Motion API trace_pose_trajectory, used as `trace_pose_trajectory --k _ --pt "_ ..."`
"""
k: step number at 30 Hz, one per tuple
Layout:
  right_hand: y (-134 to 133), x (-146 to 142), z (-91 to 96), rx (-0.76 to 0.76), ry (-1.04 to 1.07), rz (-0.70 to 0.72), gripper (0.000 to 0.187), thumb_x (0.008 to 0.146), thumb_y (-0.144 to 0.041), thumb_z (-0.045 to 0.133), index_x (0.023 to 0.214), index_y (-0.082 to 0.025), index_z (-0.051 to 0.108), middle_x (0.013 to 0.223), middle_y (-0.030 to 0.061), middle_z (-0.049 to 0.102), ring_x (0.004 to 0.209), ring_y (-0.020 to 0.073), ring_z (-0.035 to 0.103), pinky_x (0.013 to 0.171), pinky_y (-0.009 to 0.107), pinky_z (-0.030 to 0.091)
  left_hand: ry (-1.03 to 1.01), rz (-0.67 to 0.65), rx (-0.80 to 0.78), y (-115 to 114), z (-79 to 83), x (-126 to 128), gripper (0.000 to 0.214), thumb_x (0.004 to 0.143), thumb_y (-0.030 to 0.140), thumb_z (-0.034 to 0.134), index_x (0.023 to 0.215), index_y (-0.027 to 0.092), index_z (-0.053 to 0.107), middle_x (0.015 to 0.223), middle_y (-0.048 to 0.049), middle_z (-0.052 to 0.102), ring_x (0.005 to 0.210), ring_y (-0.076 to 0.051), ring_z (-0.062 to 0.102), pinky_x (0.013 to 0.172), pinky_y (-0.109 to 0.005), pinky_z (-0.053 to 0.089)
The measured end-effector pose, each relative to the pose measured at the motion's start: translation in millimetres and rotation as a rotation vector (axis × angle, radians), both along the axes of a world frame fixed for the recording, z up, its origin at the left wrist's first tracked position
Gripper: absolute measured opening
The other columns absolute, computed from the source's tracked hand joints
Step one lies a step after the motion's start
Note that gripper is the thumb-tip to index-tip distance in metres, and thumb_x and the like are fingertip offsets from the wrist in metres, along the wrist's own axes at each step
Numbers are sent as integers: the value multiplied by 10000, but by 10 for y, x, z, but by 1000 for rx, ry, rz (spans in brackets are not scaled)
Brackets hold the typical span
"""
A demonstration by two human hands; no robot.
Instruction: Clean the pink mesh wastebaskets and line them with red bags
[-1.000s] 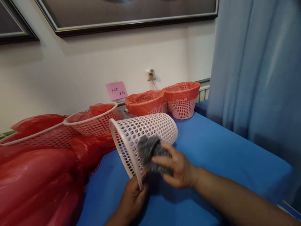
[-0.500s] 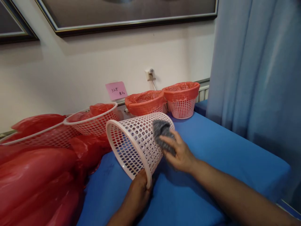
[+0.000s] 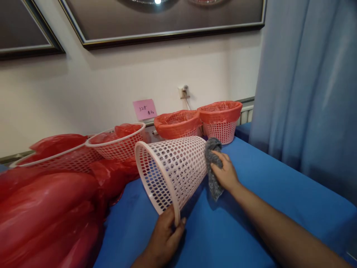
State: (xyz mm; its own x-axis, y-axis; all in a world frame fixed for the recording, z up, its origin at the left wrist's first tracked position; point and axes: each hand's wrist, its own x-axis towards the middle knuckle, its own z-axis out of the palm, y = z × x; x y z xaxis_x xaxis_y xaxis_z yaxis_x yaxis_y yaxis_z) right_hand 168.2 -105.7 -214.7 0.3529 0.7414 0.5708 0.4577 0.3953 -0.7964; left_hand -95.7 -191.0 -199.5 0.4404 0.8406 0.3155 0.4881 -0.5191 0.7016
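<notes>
A white perforated plastic basket (image 3: 173, 169) lies on its side on the blue table (image 3: 279, 193), mouth toward me. My left hand (image 3: 166, 238) grips its rim at the bottom, fingers curled around the edge. My right hand (image 3: 225, 173) presses a grey cloth (image 3: 212, 167) against the basket's closed base end, fingers wrapped on the cloth.
Two baskets lined with red bags (image 3: 220, 115) stand at the back by the wall. Another white basket (image 3: 118, 141) and a heap of red plastic bags (image 3: 47, 208) fill the left. A blue curtain (image 3: 306, 85) hangs at the right. A pink note (image 3: 144, 109) sticks to the wall.
My right hand slid the grey cloth from near the basket's rim along its side to the base end. The left hand kept hold of the rim; the view shifted slightly.
</notes>
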Motion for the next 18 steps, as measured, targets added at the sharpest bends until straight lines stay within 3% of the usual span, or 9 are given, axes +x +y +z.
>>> trace_pose_trajectory --k 3,5,7,11,18 --pt "73 91 10 -29 18 -53 489 834 -286 558 1311 -211 633 1239 133 579 1215 315 592 1112 564 453 79 -30 8 52 -92 25 605 777 83 558 1364 204 638 1347 -100 690 1252 -311 631 1114 -477 477" --pt "-80 6 42 101 -119 48 519 833 -239 563 1350 -237 607 1379 137 503 1299 314 544 1124 539 448 113 -1 4 83 -136 54 704 708 35 521 1386 201 612 1375 -104 670 1277 -308 611 1129 -493 456" --pt "-320 -150 75 299 -292 233 587 801 -187 577 1382 -272 575 1506 118 391 1338 303 516 1101 490 477 133 42 2 102 -139 80 663 721 37 499 1354 191 628 1330 -118 692 1252 -304 628 1095 -489 485" --pt "-672 -400 118 596 -450 514 692 707 -175 600 1390 -278 547 1525 104 329 1206 267 597 923 387 581 136 76 -25 99 -69 92 368 848 177 556 1184 182 706 1095 -121 768 1025 -289 722 915 -410 588" --pt "-667 -468 124 604 -541 614 606 703 -192 601 1305 -261 599 1419 120 452 1081 244 642 876 375 587 -179 70 85 72 -121 14 394 951 437 563 1181 151 705 1060 -105 775 875 -253 733 827 -360 620"
